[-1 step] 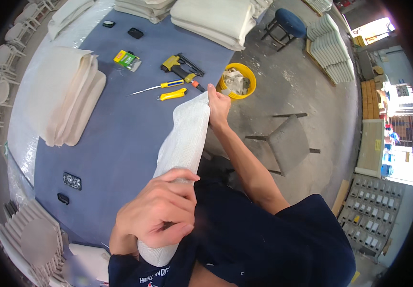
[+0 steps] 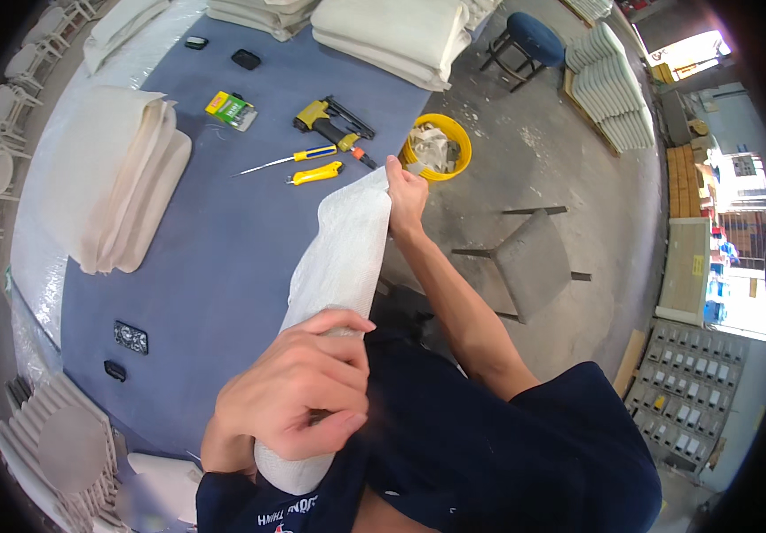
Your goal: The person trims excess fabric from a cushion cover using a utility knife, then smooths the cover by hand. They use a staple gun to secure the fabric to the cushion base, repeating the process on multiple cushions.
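A long off-white fabric-covered cushion [image 2: 340,244] is held on edge over the near side of the table, running from my chest outward. My left hand [image 2: 307,377] is closed over its near part, fingers curled across the upper edge. At the far end, my right hand [image 2: 407,197] grips the fabric corner, thumb pointing up. The cushion's underside is hidden. Beyond it on the table lie a yellow utility knife [image 2: 317,173], a screwdriver [image 2: 298,157] with a yellow and blue handle, and a yellow-black staple gun [image 2: 329,124].
A blue-grey table [image 2: 196,258] carries folded off-white fabric [image 2: 121,182], a small green-yellow box [image 2: 232,111] and a patterned dark case [image 2: 131,338]. Off its right edge stand a yellow bucket [image 2: 463,160] with scraps, a grey chair [image 2: 534,262] and a blue stool [image 2: 538,37].
The view has shifted very slightly, so the table items sit a little farther left. Both hands keep their hold on the cushion.
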`<state>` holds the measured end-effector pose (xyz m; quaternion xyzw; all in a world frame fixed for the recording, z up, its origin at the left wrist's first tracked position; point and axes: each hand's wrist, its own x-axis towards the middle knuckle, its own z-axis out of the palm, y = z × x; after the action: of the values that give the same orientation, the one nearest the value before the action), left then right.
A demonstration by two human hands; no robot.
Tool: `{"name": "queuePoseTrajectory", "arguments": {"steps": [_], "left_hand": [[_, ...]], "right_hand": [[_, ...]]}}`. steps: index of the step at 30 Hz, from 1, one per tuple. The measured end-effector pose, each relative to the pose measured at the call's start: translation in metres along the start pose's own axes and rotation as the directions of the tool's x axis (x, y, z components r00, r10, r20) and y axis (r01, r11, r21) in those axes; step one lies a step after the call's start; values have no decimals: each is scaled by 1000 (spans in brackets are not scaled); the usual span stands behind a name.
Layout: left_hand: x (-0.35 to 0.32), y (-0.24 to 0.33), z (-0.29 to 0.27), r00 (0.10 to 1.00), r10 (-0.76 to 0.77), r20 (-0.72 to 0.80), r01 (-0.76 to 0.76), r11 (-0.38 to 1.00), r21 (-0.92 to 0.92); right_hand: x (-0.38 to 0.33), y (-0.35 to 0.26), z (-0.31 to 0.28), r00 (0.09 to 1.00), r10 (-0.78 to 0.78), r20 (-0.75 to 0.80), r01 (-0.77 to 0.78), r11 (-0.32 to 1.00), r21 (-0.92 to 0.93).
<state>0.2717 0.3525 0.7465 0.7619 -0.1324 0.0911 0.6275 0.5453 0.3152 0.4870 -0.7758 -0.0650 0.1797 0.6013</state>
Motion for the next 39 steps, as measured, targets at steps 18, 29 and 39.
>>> {"name": "queuePoseTrajectory", "arguments": {"steps": [18, 29, 39], "left_hand": [[-79, 12, -70, 863, -140, -484, 191, 980, 57], [-419, -51, 27, -334, -116, -935, -382, 924, 22], [-458, -60, 67, -799, 119, -590, 376, 864, -335]], "right_hand": [[30, 80, 74, 790, 23, 612, -74, 996, 58], [-91, 120, 62, -174, 596, 784, 313, 788, -530], [-110, 97, 73, -440, 612, 658, -221, 636, -739]]}}
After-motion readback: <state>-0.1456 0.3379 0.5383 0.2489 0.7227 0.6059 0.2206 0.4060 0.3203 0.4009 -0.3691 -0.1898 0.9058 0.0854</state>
